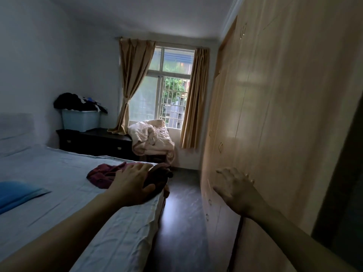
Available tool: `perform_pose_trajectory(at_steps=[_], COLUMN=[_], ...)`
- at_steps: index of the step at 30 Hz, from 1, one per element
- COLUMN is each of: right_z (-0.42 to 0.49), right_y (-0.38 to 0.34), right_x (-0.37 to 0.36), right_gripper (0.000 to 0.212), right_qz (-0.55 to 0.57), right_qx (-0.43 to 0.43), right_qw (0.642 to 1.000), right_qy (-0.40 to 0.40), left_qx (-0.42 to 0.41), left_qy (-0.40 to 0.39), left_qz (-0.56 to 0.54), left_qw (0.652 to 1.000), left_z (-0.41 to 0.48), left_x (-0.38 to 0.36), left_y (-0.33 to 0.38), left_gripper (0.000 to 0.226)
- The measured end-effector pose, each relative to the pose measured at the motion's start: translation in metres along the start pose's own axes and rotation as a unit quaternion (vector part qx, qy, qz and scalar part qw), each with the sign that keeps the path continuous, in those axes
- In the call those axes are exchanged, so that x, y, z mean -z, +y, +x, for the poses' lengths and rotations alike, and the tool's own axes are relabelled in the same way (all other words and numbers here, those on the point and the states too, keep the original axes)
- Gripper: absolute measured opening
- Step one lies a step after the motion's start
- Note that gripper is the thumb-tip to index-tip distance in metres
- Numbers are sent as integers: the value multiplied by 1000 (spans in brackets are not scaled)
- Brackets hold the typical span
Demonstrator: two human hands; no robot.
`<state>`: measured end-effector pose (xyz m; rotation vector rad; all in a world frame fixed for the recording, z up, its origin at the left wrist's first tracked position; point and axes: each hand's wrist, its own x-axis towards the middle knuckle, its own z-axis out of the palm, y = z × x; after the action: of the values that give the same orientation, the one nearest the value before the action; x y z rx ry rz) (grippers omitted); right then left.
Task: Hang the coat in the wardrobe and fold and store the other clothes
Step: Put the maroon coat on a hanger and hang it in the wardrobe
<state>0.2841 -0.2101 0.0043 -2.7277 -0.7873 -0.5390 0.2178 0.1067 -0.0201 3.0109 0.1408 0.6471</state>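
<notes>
Maroon garment (102,173), crumpled, lies mid-frame on the bed (59,169) near its far right corner. A dark brown garment (159,177) is bunched just right of it at the bed edge, with part hanging over the side. Can't tell which one is the coat.

Left hand (131,185) is stretched out over that spot with fingers spread and the thumb out, gripping nothing. It overlaps the brown garment in frame; contact unclear. Right hand (235,191), lower right of centre, has its fingers splayed and relaxed and holds nothing. It is right by the wardrobe (284,114) front; touching or not, can't tell.

The wardrobe is light wood with its doors closed and fills the right side of the frame.

Left of centre, a pale blue plastic bin (80,120) sits on a dark dresser (98,140). The bin is overfilled with a heap of dark clothes (78,102) spilling over the rim.

A cream quilt (151,136) is piled below the window (172,85), between tan curtains (133,85). A blue cloth (17,193) lies on the bed at lower left. The floor (182,213) is dark.
</notes>
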Motion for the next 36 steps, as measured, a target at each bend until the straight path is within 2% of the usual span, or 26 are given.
perform_pose_trajectory(at_steps=[5, 13, 20, 28, 36], right_z=[65, 157, 259, 408, 517], right_y=[2, 27, 90, 167, 224], right_x=[-31, -97, -163, -210, -281], right_gripper=[60, 62, 64, 61, 61], right_qz=[-11, 12, -6, 27, 39], right_qx=[7, 19, 51, 66, 61], right_qw=[1000, 999, 998, 997, 997], right_qy=[-10, -25, -27, -14, -31], left_qx=[20, 32, 21, 47, 45], left_qy=[6, -32, -58, -55, -67], left_qz=[-19, -24, 26, 24, 8], left_qw=[1000, 999, 998, 997, 997], left_z=[65, 145, 246, 385, 502], left_x=[-26, -92, -150, -202, -278], left_y=[-35, -61, -65, -66, -80], left_gripper=[73, 75, 72, 70, 69])
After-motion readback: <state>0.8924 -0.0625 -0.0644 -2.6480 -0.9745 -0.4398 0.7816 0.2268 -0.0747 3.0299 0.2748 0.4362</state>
